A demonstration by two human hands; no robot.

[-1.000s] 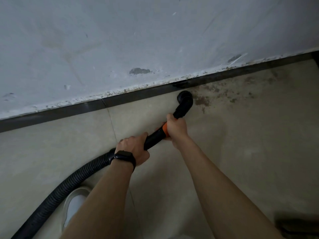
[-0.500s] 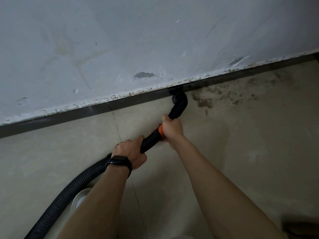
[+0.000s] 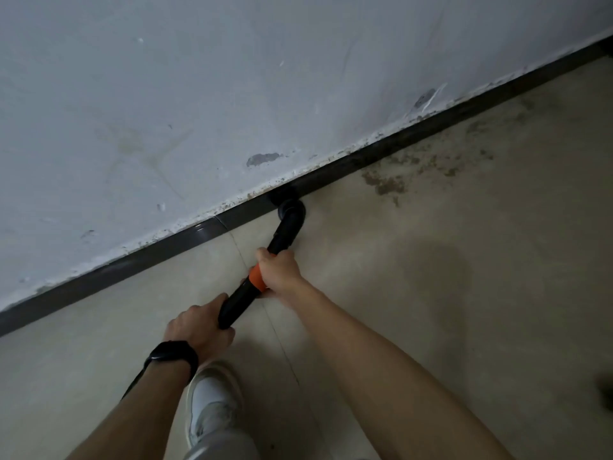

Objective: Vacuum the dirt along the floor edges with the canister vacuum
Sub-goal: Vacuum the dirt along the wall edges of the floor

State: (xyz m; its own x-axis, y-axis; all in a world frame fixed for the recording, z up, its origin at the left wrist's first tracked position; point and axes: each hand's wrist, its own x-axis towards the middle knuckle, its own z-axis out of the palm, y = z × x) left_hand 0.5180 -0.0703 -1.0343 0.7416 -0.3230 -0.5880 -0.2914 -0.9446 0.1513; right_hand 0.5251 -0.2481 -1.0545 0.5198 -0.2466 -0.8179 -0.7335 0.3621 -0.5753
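The black vacuum wand (image 3: 238, 302) runs from my hands up to its bent nozzle (image 3: 290, 210), which sits against the dark baseboard (image 3: 185, 240) at the foot of the wall. My right hand (image 3: 278, 270) grips the wand at its orange collar (image 3: 256, 278). My left hand (image 3: 199, 327), with a black band on the wrist, grips the wand's lower end. Brown dirt (image 3: 384, 184) lies on the beige floor along the baseboard, to the right of the nozzle. The hose and canister are hidden behind my left arm.
A scuffed white wall (image 3: 232, 94) with chipped paint fills the upper view. My white shoe (image 3: 212, 406) stands on the tiled floor below my hands. A dark object (image 3: 605, 393) shows at the right edge. More dirt (image 3: 481, 127) trails toward the far right.
The view has swung left and down, so the hose has dropped out of sight and my shoe has come in. The nozzle has moved from the floor up against the baseboard.
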